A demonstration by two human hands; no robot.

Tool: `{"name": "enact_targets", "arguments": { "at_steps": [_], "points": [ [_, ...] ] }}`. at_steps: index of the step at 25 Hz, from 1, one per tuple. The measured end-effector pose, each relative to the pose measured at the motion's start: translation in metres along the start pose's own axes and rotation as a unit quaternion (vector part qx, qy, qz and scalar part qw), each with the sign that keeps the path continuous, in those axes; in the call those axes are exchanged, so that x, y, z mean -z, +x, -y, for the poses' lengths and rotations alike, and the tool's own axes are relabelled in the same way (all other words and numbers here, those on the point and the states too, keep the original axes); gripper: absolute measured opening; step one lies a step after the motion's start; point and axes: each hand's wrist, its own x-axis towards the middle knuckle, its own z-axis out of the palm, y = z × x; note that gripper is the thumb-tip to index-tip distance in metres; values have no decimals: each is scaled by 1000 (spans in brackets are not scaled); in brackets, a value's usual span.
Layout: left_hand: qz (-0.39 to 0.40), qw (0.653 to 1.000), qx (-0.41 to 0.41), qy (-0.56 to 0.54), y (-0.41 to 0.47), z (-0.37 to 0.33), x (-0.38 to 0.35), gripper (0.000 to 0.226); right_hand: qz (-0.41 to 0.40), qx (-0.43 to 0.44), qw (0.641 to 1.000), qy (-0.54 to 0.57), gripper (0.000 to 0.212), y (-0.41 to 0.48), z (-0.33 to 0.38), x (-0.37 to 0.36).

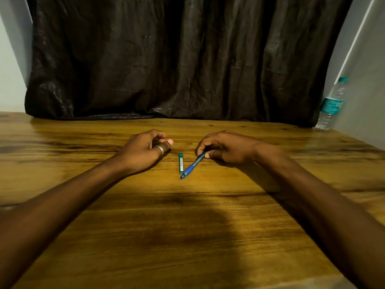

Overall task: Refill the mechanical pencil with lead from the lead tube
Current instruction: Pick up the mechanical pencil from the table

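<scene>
I see a single head view, looking forward and down across the wooden table (187,236); close range; curtain (177,59) behind.

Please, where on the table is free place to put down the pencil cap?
The table is bare left of the left hand and right of the right hand, up to the water bottle. It is crowded between the hands, around the lead tube and mechanical pencil.

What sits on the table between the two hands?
In the head view, the green lead tube lies on the table between the left hand and the right hand, which holds the pencil.
</scene>
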Motion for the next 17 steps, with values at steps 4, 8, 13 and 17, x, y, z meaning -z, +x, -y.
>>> {"name": "enact_targets", "arguments": {
  "at_steps": [4,8,13,17],
  "points": [
    [-4,1000,6,-5,-1,-2,1,43,13,-16,998,58,18,-4,1,6],
    [-23,997,22,-63,2,-4,2,29,-71,-26,989,131,15,-4,2,3],
    [-90,968,50,-228,1,-9,12,40,-193,-50,973,113,14,9,10,-19],
    [-64,988,-16,-143,-5,-10,9,19,-231,-23,970,73,13,18,12,-27]
  ]
}}
